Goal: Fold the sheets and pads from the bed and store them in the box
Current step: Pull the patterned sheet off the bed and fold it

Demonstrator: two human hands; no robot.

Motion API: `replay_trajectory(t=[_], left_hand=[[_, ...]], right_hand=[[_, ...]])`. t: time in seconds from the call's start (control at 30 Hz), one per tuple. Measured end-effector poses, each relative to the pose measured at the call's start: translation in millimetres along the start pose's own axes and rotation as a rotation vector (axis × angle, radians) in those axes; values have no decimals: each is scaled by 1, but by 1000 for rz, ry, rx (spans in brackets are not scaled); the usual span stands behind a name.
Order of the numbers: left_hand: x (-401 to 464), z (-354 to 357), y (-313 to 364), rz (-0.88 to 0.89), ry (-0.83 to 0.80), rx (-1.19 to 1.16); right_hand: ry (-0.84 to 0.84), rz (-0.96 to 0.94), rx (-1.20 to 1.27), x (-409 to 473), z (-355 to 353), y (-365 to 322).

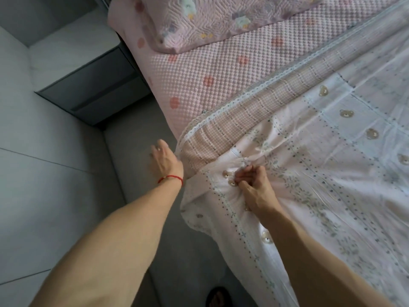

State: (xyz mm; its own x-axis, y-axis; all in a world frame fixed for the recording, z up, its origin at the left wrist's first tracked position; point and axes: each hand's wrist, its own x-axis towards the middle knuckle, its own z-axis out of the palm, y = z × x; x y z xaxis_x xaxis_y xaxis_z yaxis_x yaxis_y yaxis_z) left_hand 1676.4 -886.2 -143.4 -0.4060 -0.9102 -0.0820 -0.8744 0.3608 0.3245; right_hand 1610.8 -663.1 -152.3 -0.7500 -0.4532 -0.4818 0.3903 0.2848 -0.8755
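Observation:
A pale sheet [332, 173] printed with small bears and flowers covers the near part of the bed. Its folded-over checked border with lace trim [254, 114] runs diagonally across. My right hand [252, 185] pinches a bunch of this sheet near the bed's edge, the fabric gathered into wrinkles around the fingers. My left hand [166, 158], with a red string at the wrist, is stretched out with straight fingers just left of the sheet's corner, over the floor; it looks blurred. Beneath lies a pink bubble-textured pad [210, 69] with flower prints.
A pink quilted pillow [221, 16] lies at the head of the bed. A dark grey nightstand [93, 85] stands beside the bed at the left. Grey tiled floor [44, 173] runs along the bedside. A foot in a dark slipper [218, 296] shows at the bottom.

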Motion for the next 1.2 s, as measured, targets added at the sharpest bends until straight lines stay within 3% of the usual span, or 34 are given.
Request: replay_trajectory(t=[0.07, 0.13, 0.37, 0.5, 0.63, 0.77, 0.9, 0.97, 1.03, 1.1, 1.2], left_hand=[[-36, 4, -4, 425, -99, -97], [-64, 7, -5, 612, -319, -65], [-82, 0, -2, 592, -301, -103], [-87, -5, -2, 673, -351, -7], [-85, -16, 25, 662, -359, -27], [-87, -16, 47, 603, -390, 233], [-142, -22, 49, 670, -326, 359], [-188, -30, 50, 736, -395, 298], [-228, -34, 48, 761, -480, 303], [-262, -38, 49, 876, -422, 332], [-307, -37, 47, 974, -491, 360]], right_hand=[[-19, -5, 8, 0, -1, 0], [-37, 0, 13, 0, -2, -2], [-63, 103, 2, -16, 6, -22], [-148, 14, -68, -35, 6, -39], [-147, 43, -63, -60, 2, -30], [-110, 12, -124, -82, -9, -11], [-4, 24, -39, -100, -22, -7], [67, 45, 21, -105, -31, -11], [169, 63, 10, -108, -40, -20], [322, 103, -28, -113, -56, -22], [506, 231, -20, -135, -90, -8]])
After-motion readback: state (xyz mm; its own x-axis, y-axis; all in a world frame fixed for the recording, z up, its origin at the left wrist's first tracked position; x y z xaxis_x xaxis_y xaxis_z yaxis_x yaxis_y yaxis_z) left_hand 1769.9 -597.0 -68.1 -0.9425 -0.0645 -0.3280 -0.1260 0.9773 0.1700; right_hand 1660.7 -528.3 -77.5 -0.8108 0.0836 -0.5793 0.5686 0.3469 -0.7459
